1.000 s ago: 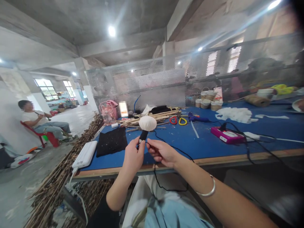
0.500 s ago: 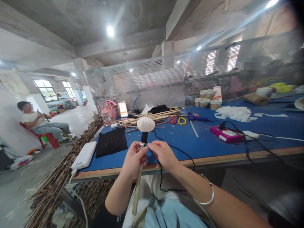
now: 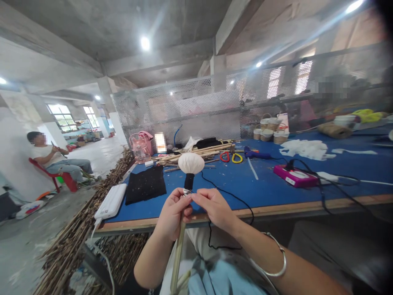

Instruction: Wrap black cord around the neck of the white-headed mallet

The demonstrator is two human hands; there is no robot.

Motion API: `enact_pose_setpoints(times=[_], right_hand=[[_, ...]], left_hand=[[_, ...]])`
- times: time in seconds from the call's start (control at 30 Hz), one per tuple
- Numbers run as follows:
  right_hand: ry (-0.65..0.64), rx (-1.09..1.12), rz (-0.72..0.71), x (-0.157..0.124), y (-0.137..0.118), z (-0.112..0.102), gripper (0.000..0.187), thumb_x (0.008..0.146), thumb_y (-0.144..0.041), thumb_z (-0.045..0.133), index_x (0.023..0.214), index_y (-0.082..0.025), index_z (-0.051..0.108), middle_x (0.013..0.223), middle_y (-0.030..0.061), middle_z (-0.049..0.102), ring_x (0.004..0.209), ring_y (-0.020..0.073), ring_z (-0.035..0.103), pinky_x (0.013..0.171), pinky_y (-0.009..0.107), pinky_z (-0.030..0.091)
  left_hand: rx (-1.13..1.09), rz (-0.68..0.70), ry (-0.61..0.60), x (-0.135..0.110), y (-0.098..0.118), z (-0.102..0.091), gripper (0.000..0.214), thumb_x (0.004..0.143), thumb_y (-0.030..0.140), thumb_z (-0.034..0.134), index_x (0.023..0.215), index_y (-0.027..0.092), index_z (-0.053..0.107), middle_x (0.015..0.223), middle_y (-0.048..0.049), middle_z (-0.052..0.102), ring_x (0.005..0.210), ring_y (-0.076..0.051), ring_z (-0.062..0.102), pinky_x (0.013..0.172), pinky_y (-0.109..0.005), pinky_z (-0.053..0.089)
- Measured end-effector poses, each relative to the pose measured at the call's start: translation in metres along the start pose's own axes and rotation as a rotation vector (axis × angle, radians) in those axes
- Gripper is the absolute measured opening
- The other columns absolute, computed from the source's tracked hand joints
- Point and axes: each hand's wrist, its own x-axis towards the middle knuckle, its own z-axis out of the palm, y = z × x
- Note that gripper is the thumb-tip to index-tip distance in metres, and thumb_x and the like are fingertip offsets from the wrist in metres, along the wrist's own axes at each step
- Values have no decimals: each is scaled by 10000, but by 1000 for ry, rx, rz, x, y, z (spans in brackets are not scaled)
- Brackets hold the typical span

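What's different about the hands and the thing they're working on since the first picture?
The stick stands more upright, its lower part now showing below the left hand. The right hand has come down slightly, fingertips close to the left's. The left hand kept its hold on the stick; the black cloth and purple box stayed put.

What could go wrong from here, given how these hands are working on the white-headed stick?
If the left hand slips on the stick, the black wrapping could loosen. The black cord, hanging slack below the right hand, might snag. The white power bank lies near the table edge with its cable hanging down, so a tug could dislodge it.
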Motion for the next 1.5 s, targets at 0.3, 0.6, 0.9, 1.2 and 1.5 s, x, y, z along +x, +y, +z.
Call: enact_pose_setpoints(times=[0.3, 0.6, 0.9, 1.2, 1.5], right_hand=[[-63, 166, 91, 2, 2, -8, 389, 743, -444, 542, 486, -171, 438, 407, -62, 288, 407, 64, 220, 402, 237, 147], [-150, 349, 133, 13, 6, -19, 263, 640, -351, 694, 770, -169, 555, 439, -80, 449, 338, 28, 191, 361, 207, 88], [68, 315, 172, 33, 28, -8, 258, 617, -336, 688, 640, -167, 495, 455, -65, 433, 408, 66, 344, 408, 216, 223], [62, 280, 217, 32, 37, -9, 321, 617, -425, 673, 715, -176, 495, 403, -103, 342, 362, 58, 275, 382, 218, 179], [57, 374, 236, 25, 45, -18, 307, 644, -419, 655, 608, -167, 483, 363, -117, 236, 329, 27, 124, 337, 205, 52]], left_hand=[[-12, -9, -45, -5, 0, 7, 298, 633, 295, 719, 753, 164, 480, 658, 44, 508, 395, -12, 407, 346, -136, 385], [180, 26, -180, -4, -2, 3, 298, 766, 414, 571, 729, 118, 572, 545, 1, 542, 297, -5, 329, 311, -142, 233], [519, 104, 155, 30, -18, -18, 329, 750, 361, 581, 1012, 167, 540, 823, -75, 616, 664, -160, 595, 512, -228, 441], [755, 460, 166, 29, -26, -10, 127, 750, 271, 585, 841, 183, 592, 756, -43, 615, 650, -131, 518, 594, -220, 377], [339, 62, 37, 34, -19, -22, 384, 656, 408, 661, 898, 187, 459, 645, 37, 539, 360, -15, 292, 327, -133, 134]])
